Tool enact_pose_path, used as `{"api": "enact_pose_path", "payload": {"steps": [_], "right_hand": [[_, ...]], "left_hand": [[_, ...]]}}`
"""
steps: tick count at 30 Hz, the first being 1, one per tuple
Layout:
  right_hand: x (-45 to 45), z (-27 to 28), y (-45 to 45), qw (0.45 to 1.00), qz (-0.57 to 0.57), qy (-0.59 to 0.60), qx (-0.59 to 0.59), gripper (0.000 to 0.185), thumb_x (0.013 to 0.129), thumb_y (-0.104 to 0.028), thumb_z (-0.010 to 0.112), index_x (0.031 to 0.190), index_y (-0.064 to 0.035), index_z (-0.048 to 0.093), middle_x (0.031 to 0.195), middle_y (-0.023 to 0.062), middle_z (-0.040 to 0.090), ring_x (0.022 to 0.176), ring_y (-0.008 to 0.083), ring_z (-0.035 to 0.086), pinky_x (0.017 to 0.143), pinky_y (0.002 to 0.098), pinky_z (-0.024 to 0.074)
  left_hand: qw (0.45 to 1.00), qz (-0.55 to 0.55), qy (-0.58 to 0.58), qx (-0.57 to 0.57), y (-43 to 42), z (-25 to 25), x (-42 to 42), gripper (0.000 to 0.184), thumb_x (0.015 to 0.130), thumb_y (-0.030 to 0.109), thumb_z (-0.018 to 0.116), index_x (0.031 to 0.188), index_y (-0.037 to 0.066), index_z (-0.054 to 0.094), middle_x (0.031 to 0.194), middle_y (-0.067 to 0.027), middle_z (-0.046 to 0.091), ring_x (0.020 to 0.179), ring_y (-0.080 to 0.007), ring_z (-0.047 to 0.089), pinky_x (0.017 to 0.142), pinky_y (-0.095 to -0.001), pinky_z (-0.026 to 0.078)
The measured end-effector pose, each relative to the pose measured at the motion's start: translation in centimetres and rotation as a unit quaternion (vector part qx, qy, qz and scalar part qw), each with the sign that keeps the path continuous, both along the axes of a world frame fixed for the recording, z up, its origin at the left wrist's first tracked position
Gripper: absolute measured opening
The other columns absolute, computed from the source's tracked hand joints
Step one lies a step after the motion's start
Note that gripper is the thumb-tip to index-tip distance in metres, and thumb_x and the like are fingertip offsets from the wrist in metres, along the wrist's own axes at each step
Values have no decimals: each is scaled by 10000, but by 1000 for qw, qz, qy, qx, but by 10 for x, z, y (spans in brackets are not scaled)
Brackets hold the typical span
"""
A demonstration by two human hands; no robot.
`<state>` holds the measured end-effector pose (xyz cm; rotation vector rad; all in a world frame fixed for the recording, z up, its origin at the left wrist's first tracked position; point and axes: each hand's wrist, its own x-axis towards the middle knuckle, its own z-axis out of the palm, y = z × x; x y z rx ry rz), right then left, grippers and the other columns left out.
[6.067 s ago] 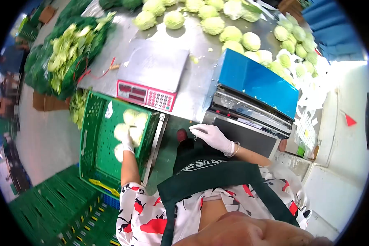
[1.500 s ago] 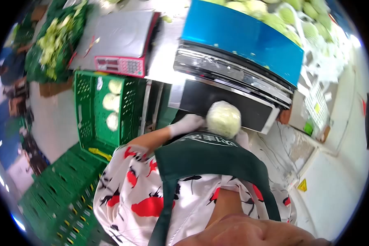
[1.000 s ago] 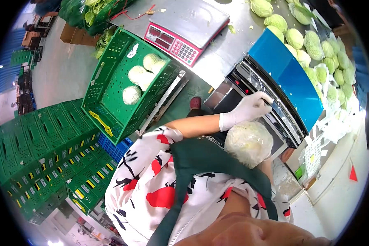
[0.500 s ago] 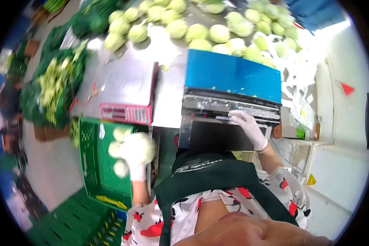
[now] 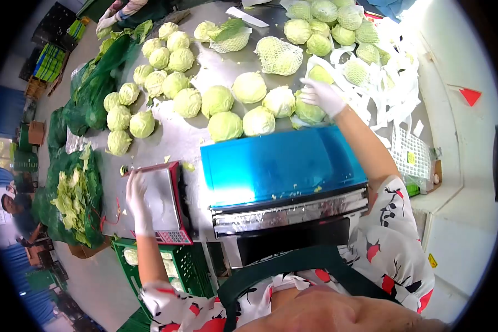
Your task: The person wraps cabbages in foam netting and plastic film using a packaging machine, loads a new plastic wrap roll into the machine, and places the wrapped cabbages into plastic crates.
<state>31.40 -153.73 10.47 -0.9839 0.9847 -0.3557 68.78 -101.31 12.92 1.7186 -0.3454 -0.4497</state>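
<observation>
My left hand [image 5: 138, 199], in a white glove, is over the left side of the weighing scale [image 5: 163, 196], fingers stretched out and holding nothing visible. The scale has a metal plate and a red front panel. Across the blue-topped machine [image 5: 282, 166] reaches my right arm. My gloved right hand [image 5: 323, 97] has its fingers extended just above a pale green cabbage [image 5: 310, 110] and beside a cabbage in a white net [image 5: 320, 73]. Whether its fingertips touch either is unclear. More loose cabbages [image 5: 249, 87] lie left of this hand.
Netted cabbages [image 5: 366, 32] and white foam nets [image 5: 395, 91] lie at the back right. A green crate [image 5: 191, 271] with cabbages stands below the scale. Green mesh sacks [image 5: 72, 199] with leaves are at left. Another person's gloved hand [image 5: 108, 22] shows at top left.
My left hand has moved from the green crate up to the scale, and the cabbage it held is no longer in it. My right hand has gone from the machine's front to the cabbages behind it.
</observation>
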Motion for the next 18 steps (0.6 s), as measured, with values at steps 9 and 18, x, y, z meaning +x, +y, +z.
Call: {"api": "enact_pose_path", "payload": {"steps": [9, 18], "right_hand": [[94, -39, -88, 997, -11, 56, 43, 1014, 765, -649, 741, 1580, -249, 288, 1651, 163, 191, 1404, 521, 290, 1081, 619, 377], [105, -67, -111, 999, -26, 6, 36, 782, 817, -531, 751, 1465, -169, 502, 1506, 62, 477, 1367, 258, 462, 1052, 544, 433]], "left_hand": [[955, -295, -12, 37, -479, -55, -23, 559, 939, 379, 694, 1328, -15, 617, 1257, -120, 662, 1147, -193, 593, 977, -310, 454], [956, -284, 42, 63, -656, -148, -60, 1119, 725, 480, 860, 1529, -53, 292, 1340, -219, 595, 1180, -247, 622, 1001, -337, 494]]}}
